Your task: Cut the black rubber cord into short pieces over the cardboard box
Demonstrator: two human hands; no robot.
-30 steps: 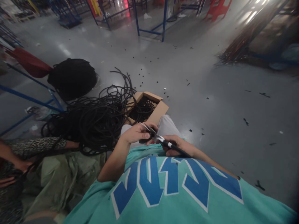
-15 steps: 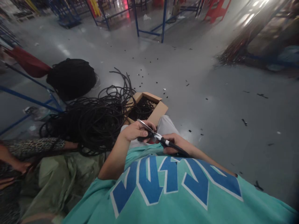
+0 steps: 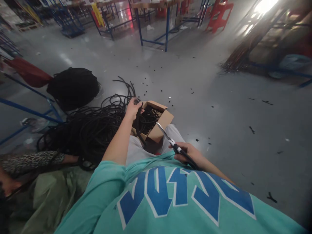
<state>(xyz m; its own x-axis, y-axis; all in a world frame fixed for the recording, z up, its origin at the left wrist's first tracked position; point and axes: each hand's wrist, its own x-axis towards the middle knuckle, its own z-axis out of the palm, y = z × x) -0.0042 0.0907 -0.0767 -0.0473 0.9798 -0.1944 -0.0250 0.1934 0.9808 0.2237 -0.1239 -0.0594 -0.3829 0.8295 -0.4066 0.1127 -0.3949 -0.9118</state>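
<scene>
My left hand (image 3: 133,109) reaches out over the left edge of an open cardboard box (image 3: 162,127), its fingers closed around a black cord (image 3: 138,125). The cord hangs from it down the near side of the box. Many short black pieces (image 3: 151,113) lie inside the box. In front of my shirt, my right hand (image 3: 185,151) grips scissors (image 3: 173,143) with black handles and white wrapping. Their blades point up and left towards the box and look closed.
A tangled heap of black cords (image 3: 90,125) spreads left of the box, with a big black bundle (image 3: 73,87) behind it. A blue metal frame (image 3: 31,110) stands far left. Another person's hand (image 3: 11,185) is at lower left. Black scraps (image 3: 267,102) dot the floor.
My left hand has moved from beside the scissors forward and left to the box edge, now with a cord hanging from it. My right hand keeps the scissors, shifted slightly right.
</scene>
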